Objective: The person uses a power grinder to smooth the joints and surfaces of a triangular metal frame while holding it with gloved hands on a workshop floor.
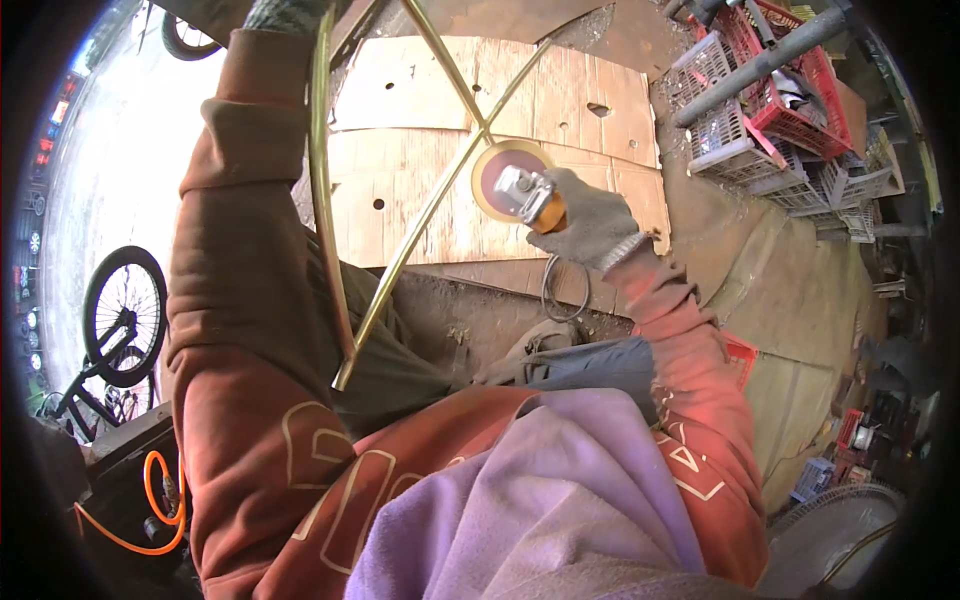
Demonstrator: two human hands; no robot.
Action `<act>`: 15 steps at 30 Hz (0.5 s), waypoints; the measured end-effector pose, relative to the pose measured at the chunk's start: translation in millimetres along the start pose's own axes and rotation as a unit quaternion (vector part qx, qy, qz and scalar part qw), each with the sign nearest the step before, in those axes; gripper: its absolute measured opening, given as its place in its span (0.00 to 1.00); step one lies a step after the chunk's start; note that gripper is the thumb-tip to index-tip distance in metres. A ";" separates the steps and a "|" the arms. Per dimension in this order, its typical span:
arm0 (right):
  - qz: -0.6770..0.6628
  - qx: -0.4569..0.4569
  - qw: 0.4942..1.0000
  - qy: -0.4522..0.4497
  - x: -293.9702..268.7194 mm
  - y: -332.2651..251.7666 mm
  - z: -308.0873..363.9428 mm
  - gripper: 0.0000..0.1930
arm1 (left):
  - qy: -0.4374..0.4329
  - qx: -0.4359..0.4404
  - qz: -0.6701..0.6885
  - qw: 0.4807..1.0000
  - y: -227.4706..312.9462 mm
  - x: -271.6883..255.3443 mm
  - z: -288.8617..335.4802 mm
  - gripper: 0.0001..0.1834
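Observation:
My right hand (588,218), in a grey work glove, is closed around the orange body of an angle grinder (522,190). The grinder's round reddish disc with a pale rim lies close to where two gold-coloured metal tubes (425,210) cross; whether it touches them I cannot tell. These tubes belong to a frame with another long tube (320,150) running beside my left arm. At the top edge my left hand (285,14), also gloved, is beside the frame's upper end. Its fingers are cut off from view, so its grip cannot be made out.
Flattened cardboard (560,100) with several holes lies under the frame. A cable loop (566,290) is below the grinder. Red and grey plastic crates (800,100) are stacked at the far right, with a metal pipe across them. Bicycle wheels (125,315) and an orange hose (150,548) are at left.

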State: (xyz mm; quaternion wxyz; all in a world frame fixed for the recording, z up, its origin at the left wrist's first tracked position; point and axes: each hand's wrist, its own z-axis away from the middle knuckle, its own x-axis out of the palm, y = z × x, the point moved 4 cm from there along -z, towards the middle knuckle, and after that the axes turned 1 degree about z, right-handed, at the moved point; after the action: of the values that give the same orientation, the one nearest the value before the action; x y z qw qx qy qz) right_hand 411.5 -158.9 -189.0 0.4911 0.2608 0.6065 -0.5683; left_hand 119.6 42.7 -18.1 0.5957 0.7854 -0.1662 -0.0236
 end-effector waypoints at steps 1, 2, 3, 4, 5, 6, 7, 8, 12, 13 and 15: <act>-0.055 0.029 0.998 0.015 3.8 2.2 2.9 0.38 | 0.001 0.002 -0.003 1.000 0.9 -5.5 -1.3 0.25; -0.142 0.101 0.984 0.036 4.9 4.0 9.0 0.33 | 0.003 0.003 -0.008 1.000 2.4 -8.8 1.4 0.25; -0.146 0.107 0.983 0.031 18.3 17.7 11.2 0.33 | 0.002 0.003 -0.011 1.000 1.2 -8.1 0.8 0.25; -0.283 0.127 0.942 0.126 33.1 46.5 13.7 0.30 | 0.004 0.004 -0.013 1.000 1.0 -8.9 0.9 0.24; -0.409 0.147 0.873 0.221 40.9 74.1 18.9 0.27 | 0.003 0.006 -0.013 1.000 1.1 -8.6 0.8 0.24; -0.503 0.174 0.818 0.217 46.0 92.9 17.2 0.24 | 0.007 0.010 -0.018 1.000 3.7 -12.7 2.3 0.24; -0.589 0.203 0.752 0.214 52.1 114.2 17.3 0.22 | 0.009 0.010 -0.019 1.000 3.3 -15.2 2.8 0.23; -0.610 0.265 0.711 0.230 68.3 144.2 21.7 0.22 | 0.007 0.012 -0.020 1.000 1.3 -15.3 2.2 0.23; -0.681 0.341 0.615 0.204 94.6 156.5 18.1 0.24 | 0.019 0.015 -0.035 0.999 0.6 -28.7 10.0 0.21; -0.733 0.313 0.565 0.214 100.4 154.7 15.7 0.26 | 0.021 0.015 -0.039 0.999 0.0 -31.0 11.3 0.21; -0.782 0.289 0.508 0.216 110.5 156.5 8.4 0.27 | 0.025 0.017 -0.047 0.998 0.1 -34.5 14.2 0.20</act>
State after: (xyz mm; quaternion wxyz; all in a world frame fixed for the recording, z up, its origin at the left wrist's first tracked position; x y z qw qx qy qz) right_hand 508.8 -159.4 -354.3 -0.4014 -0.0774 0.4542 -0.7916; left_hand 83.7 39.4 -27.7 0.5848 0.8026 -0.1141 -0.0289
